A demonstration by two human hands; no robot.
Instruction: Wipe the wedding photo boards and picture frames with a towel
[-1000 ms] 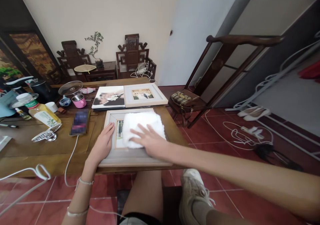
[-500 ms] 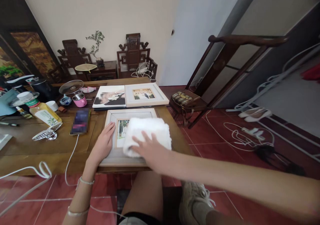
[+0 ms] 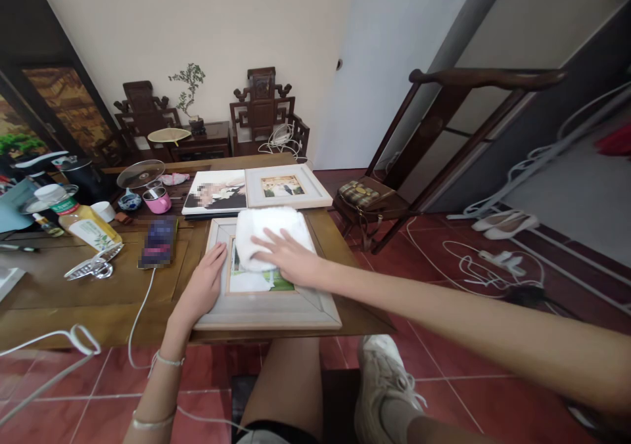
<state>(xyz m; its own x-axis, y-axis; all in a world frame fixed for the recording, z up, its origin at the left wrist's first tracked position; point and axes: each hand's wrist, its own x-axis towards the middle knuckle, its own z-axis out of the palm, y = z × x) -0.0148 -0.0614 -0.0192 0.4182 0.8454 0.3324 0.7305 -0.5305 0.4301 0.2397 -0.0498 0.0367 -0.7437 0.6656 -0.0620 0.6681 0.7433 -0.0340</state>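
Observation:
A pale wooden picture frame (image 3: 266, 309) lies flat at the near edge of a brown wooden table (image 3: 98, 286). My left hand (image 3: 202, 286) rests flat on the frame's left border, fingers stretched out. My right hand (image 3: 290, 257) presses a folded white cloth (image 3: 269, 230) onto the upper part of the frame's glass, fingers spread on top of it. The lower part of the photo shows below the cloth.
Two more framed pictures (image 3: 256, 190) lie behind. A phone (image 3: 158, 240) with a white cable, a pink cup (image 3: 156, 199), a yellow bottle (image 3: 89, 227), a small fan (image 3: 139, 173) and clutter stand at the left. A dark wooden chair (image 3: 444, 142) stands right of the table.
My right hand has slid the white cloth from the frame's right and lower part up to its far edge, uncovering the lower photo. The left hand has stayed put.

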